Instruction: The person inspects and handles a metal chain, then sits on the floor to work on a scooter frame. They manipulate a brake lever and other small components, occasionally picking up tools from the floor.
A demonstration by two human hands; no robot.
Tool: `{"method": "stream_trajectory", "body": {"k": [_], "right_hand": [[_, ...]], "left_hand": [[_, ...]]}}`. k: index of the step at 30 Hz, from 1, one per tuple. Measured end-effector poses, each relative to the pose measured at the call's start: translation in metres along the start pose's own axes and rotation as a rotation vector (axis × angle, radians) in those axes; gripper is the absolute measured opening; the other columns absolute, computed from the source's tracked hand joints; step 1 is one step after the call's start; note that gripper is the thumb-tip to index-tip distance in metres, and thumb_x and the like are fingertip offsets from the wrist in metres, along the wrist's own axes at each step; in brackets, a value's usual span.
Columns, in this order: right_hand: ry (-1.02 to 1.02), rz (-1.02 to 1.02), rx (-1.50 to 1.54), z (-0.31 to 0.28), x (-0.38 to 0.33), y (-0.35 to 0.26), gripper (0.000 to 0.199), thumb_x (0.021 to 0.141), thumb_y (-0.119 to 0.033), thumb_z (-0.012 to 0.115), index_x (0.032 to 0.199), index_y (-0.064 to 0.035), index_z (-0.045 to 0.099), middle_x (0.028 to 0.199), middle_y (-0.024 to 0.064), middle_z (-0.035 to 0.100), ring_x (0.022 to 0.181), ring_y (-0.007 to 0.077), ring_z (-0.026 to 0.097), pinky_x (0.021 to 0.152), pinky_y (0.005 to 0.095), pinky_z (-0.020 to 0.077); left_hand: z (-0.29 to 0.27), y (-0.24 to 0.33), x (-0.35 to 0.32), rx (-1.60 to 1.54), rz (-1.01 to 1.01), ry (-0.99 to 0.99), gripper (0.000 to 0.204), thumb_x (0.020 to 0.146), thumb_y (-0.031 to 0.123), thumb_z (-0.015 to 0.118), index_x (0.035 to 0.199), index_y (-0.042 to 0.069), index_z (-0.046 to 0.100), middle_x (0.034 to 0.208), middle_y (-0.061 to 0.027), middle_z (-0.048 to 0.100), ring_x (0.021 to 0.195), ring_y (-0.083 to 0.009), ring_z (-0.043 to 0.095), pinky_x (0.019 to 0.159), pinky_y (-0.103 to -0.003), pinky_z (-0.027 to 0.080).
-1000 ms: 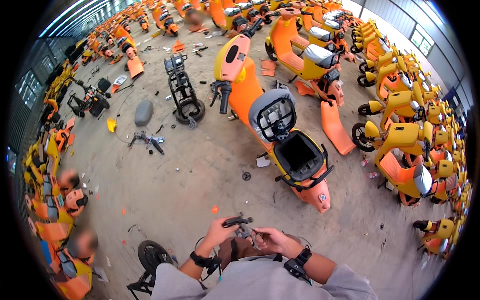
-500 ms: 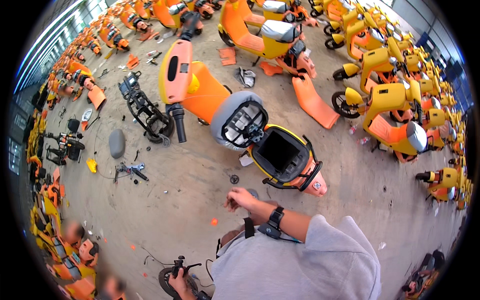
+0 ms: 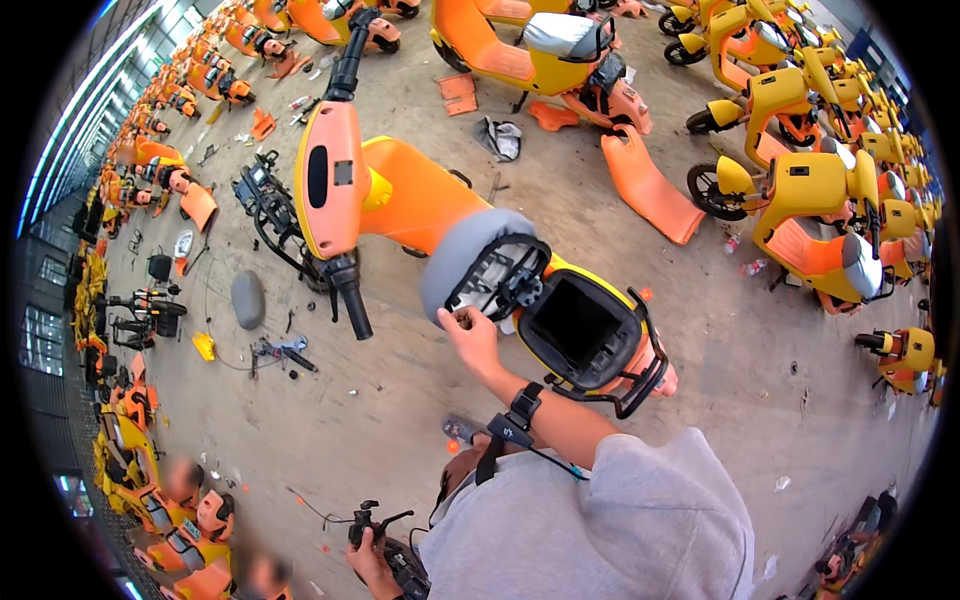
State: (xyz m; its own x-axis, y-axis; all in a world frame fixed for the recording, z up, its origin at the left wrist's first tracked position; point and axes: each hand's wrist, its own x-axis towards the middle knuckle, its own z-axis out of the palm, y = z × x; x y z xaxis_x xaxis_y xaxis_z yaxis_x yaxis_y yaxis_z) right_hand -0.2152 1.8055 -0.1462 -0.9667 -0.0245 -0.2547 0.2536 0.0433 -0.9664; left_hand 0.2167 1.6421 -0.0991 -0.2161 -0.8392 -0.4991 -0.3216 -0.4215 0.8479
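In front of me stands an orange and yellow electric scooter (image 3: 420, 205). Its grey seat (image 3: 450, 250) is tipped up, with the black ribbed underside showing, and behind it lies the uncovered black storage box (image 3: 570, 318). My right hand (image 3: 472, 338) is at the near lower edge of the seat, its fingers curled closed around the rim. Low on the left, my left hand (image 3: 370, 562) is wrapped round a black handlebar grip (image 3: 365, 522) with a brake lever. What that handlebar belongs to is mostly hidden by my body.
A stripped black scooter frame (image 3: 270, 210), a loose grey seat (image 3: 248, 300) and a blue-grey metal part (image 3: 282, 350) lie to the left. An orange panel (image 3: 650, 185) rests on the floor beyond the scooter. Parked yellow scooters (image 3: 800, 180) line the right side.
My right hand has moved forward and up from near my leg to the tipped seat. My left hand keeps its hold on the handlebar grip. The view has shifted slightly.
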Motion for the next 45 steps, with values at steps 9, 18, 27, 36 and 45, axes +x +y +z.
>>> {"method": "stream_trajectory", "body": {"k": [9, 18, 27, 36, 45], "right_hand": [[0.082, 0.088, -0.287, 0.008, 0.047, -0.015, 0.062, 0.073, -0.058, 0.071, 0.075, 0.0041, 0.063, 0.069, 0.0180, 0.066, 0.066, 0.0270, 0.066, 0.064, 0.0365, 0.0505], [-0.026, 0.099, -0.194, -0.094, -0.022, 0.003, 0.050, 0.081, -0.038, 0.072, 0.103, 0.0064, 0.067, 0.088, 0.0155, 0.071, 0.081, 0.0212, 0.069, 0.073, 0.0323, 0.0528], [0.306, 0.774, 0.574, -0.192, -0.084, 0.074, 0.019, 0.085, -0.016, 0.055, 0.073, -0.0132, 0.042, 0.059, -0.0047, 0.030, 0.042, 0.0076, 0.024, 0.039, 0.0259, 0.0204], [0.896, 0.814, 0.364, -0.215, -0.059, 0.184, 0.035, 0.091, -0.031, 0.037, 0.087, -0.0003, 0.055, 0.062, 0.0075, 0.048, 0.045, 0.0213, 0.044, 0.040, 0.0347, 0.0369], [0.983, 0.835, 0.136, -0.213, -0.052, 0.227, 0.062, 0.091, -0.044, 0.045, 0.126, 0.0063, 0.052, 0.123, 0.0274, 0.057, 0.115, 0.0393, 0.055, 0.095, 0.0444, 0.0443]], "left_hand": [[0.052, 0.051, 0.037, 0.033, 0.068, -0.099, 0.018, 0.085, -0.005, 0.061, 0.103, -0.005, 0.060, 0.090, -0.0153, 0.066, 0.083, -0.0256, 0.067, 0.076, -0.044, 0.058], [0.089, 0.084, 0.124, 0.082, 0.101, -0.257, 0.021, 0.084, -0.003, 0.063, 0.105, -0.005, 0.059, 0.096, -0.0143, 0.066, 0.088, -0.0245, 0.067, 0.078, -0.041, 0.058], [0.111, 0.097, 0.162, 0.162, 0.052, -0.367, 0.023, 0.084, -0.003, 0.063, 0.106, -0.006, 0.060, 0.094, -0.0140, 0.066, 0.087, -0.0253, 0.067, 0.077, -0.041, 0.058], [0.117, 0.108, 0.159, 0.157, 0.050, -0.375, 0.021, 0.084, -0.005, 0.062, 0.104, -0.005, 0.060, 0.095, -0.0141, 0.066, 0.086, -0.0251, 0.067, 0.078, -0.042, 0.059], [0.124, 0.101, 0.151, 0.170, 0.055, -0.370, 0.020, 0.084, -0.004, 0.062, 0.105, -0.004, 0.060, 0.096, -0.0134, 0.066, 0.085, -0.0231, 0.067, 0.075, -0.039, 0.058]]}}
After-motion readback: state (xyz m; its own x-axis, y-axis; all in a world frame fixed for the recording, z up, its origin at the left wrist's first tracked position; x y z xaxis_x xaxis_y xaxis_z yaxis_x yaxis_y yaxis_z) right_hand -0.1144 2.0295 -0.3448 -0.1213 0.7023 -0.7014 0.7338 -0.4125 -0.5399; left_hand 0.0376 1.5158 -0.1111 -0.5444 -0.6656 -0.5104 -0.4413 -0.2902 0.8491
